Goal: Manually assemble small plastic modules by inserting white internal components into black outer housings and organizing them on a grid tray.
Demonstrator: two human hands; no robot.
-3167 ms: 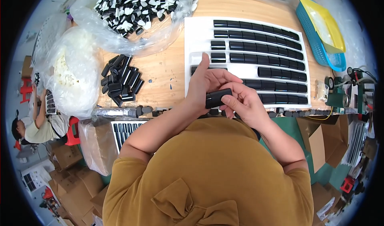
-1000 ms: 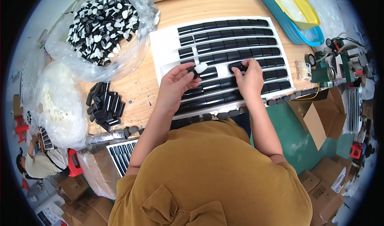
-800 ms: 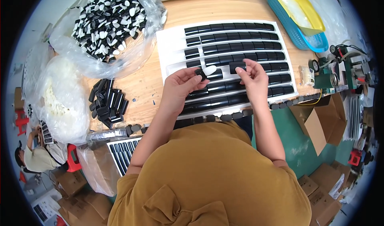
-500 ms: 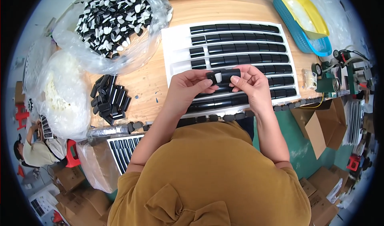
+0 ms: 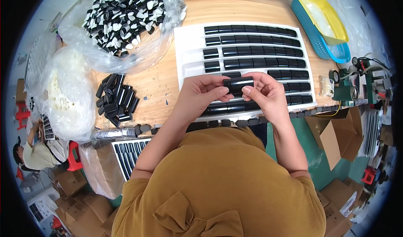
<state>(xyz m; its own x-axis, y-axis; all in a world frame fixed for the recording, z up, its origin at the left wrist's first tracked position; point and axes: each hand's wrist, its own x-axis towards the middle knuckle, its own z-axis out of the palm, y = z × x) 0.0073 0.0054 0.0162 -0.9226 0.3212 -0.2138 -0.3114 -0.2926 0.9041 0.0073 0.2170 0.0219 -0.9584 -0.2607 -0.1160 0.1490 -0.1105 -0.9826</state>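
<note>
A short, glossy black cap-like piece is held up between both hands, its smooth rounded side showing. My left hand pinches its left end with thumb and fingers. On the right end, my right hand grips with the thumb in front and fingers behind. Directly beneath them lies a white tray filled with rows of similar black pieces; a few slots at the left are bare white. The hands hide part of the tray's middle rows.
A pile of loose black pieces lies left of the tray. Behind it, a clear plastic bag holds many small black and white parts. A yellow basket sits in a blue one; a green device stands at right.
The black piece has been turned in my fingers: its white patch showed before and is now out of sight. Both hands stay on it, slightly lower over the tray.
</note>
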